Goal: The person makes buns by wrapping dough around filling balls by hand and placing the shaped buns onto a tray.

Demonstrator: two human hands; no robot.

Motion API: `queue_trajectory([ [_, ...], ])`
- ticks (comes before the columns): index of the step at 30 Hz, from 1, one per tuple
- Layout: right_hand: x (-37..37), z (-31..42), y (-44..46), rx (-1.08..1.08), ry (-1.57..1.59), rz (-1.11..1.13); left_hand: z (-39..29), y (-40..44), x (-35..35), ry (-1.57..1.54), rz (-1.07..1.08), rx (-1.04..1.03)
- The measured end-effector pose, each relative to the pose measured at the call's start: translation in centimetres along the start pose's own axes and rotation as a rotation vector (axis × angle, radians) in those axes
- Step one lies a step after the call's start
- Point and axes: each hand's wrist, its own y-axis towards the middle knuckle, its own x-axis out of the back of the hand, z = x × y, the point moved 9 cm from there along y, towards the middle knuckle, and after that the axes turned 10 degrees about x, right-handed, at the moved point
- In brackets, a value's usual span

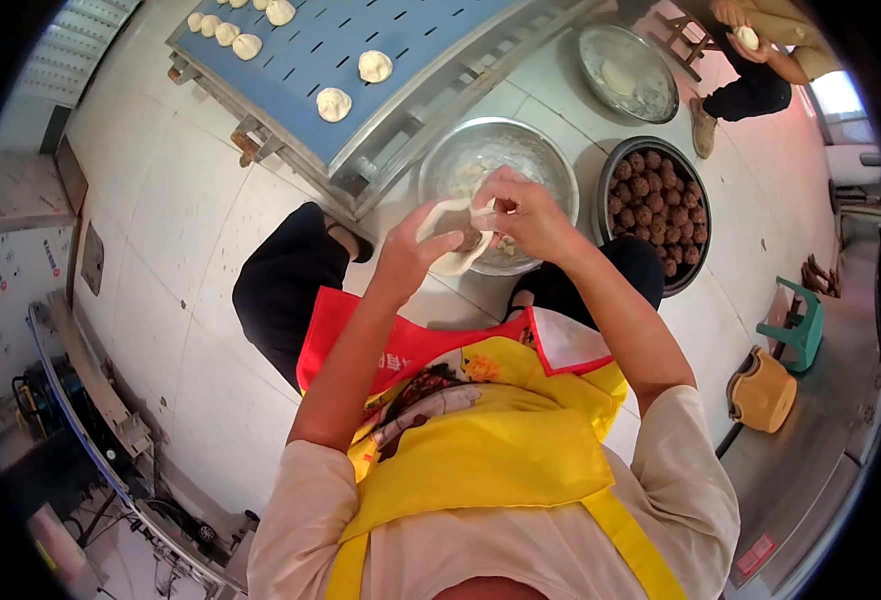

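Between my hands is a round dough wrapper (451,263) with a dark filling ball (470,238) inside it. My left hand (416,245) cups the wrapper from the left, its thumb resting against the filling. At the right edge, my right hand (521,212) pinches the dough rim between its fingers. Below them sits a metal bowl (551,155) dusted with flour and holding small dough pieces. To the right stands a black basin (609,165) piled with several dark filling balls (656,205).
A blue slotted tray (291,95) on a metal frame carries several filled buns (334,104). Another metal basin (651,95) with dough stands farther back. A co-worker's hands (746,35) hold a bun at upper right. A green stool (801,325) and a tan stool (764,390) stand right.
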Motion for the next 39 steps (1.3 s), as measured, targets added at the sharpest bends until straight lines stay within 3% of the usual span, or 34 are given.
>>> queue_trajectory([
  [2,0.0,0.6,0.2,0.076,-0.036,0.024,-0.2,0.4,0.1,0.080,0.050,-0.002],
  [8,0.2,-1.4,-0.5,-0.177,0.025,-0.067,0.0,0.9,1.0,0.109,-0.113,-0.120],
  [11,-0.8,-2.7,-1.1,-0.234,0.040,-0.011,0.6,0.9,1.0,0.142,-0.115,-0.117],
  [15,-0.9,-1.5,-1.1,-0.050,-0.018,-0.023,0.0,1.1,1.1,0.259,-0.052,-0.204],
  [18,-0.8,0.2,-1.0,0.076,-0.109,-0.023,-0.2,1.9,0.5,0.257,0.095,-0.131],
  [20,-1.0,0.4,-1.2,0.148,-0.200,-0.006,-0.5,2.0,0.5,0.262,0.077,-0.124],
  [21,-0.5,-0.1,-1.2,0.059,-0.112,-0.088,-0.5,2.0,0.6,0.265,0.066,-0.120],
  [24,0.1,-1.2,-1.0,-0.157,0.060,-0.248,3.2,2.0,-0.1,-0.626,0.057,0.052],
  [29,-1.2,-3.7,-1.5,-0.252,0.083,-0.132,5.2,1.7,-0.7,-0.679,0.106,0.127],
  [32,-1.2,-0.4,-0.8,0.054,-0.033,-0.093,4.4,1.1,-0.4,-0.607,0.151,0.173],
  [37,-1.4,0.8,-0.9,0.092,-0.184,-0.029,3.3,0.8,-1.0,-0.482,0.213,0.248],
  [39,-1.3,0.2,-1.0,0.030,-0.192,-0.071,3.2,0.9,-0.9,-0.489,0.081,0.187],
])
